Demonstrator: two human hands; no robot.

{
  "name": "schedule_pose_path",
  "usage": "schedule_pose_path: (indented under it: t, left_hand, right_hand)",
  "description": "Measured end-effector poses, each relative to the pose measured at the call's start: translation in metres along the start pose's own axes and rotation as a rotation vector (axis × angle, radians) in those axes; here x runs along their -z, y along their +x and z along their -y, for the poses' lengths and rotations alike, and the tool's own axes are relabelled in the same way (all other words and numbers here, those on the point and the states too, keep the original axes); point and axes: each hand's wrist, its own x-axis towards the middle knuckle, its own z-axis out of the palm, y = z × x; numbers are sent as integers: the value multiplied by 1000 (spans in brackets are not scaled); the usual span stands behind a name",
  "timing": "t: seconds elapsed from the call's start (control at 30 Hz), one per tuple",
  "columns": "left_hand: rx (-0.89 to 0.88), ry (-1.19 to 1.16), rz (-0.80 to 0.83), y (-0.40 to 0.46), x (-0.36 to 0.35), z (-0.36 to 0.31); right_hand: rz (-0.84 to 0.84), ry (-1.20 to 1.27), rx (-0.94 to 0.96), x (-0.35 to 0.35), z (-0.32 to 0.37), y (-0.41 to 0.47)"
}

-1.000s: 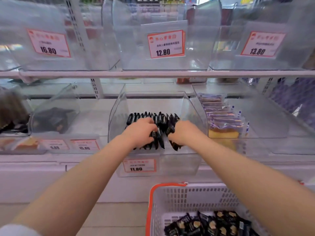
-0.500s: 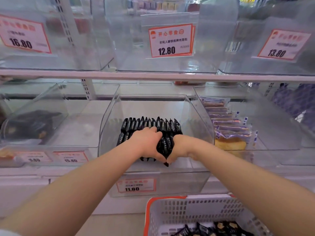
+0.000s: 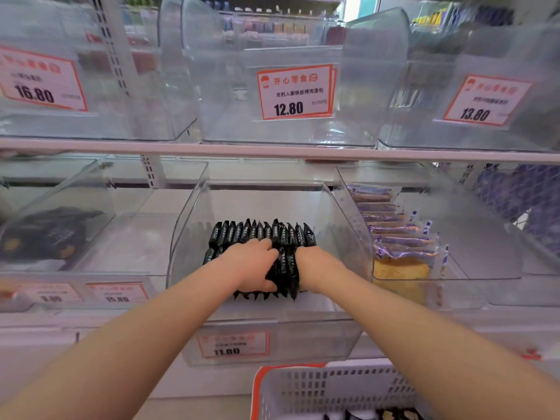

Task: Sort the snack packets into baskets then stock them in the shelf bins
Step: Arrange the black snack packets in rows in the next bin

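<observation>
A clear plastic shelf bin (image 3: 194, 237) in the middle of the lower shelf is reached into by both hands. A bundle of black snack packets (image 3: 285, 268), standing on edge near the front of the bin, is gripped between the left hand (image 3: 253, 268) and the right hand (image 3: 315, 268). The left fingers are curled over the top of the bundle, with the thumb under its near end; the right fingers are hidden behind the packets, so their state cannot be told. A further row of black packets (image 3: 260, 231) is stood upright just behind the hands. An 11.80 price label (image 3: 231, 345) is fixed to the bin's front. Purple-wrapped cakes (image 3: 400, 234) are stacked in the bin to the right. A white basket with an orange rim (image 3: 318, 389) is seen at the near edge, with a few packets inside.
</observation>
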Motion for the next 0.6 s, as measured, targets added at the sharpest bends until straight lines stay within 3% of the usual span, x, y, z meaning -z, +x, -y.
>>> schedule_pose_path:
  t: [0.17,0.3,0.4,0.47,0.6]
  left_hand:
    - [-45,-12,-41,-33,23,-1]
    - [-250,6,-310,-79,47,-39]
    - [-392,-77,-432,-109,44,-86]
    - [-406,-78,-379,-113,28,-119]
    - [-352,10,-44,-98,-31,-173]
  right_hand:
    - [-97,27,200,26,-10,-39]
    - [-324,261,485,33,-35,-111]
    - [-334,371,488,7,-76,-154]
    - [-259,324,387,-25,-106,-165]
    - [79,129,238,-96,-161,-165]
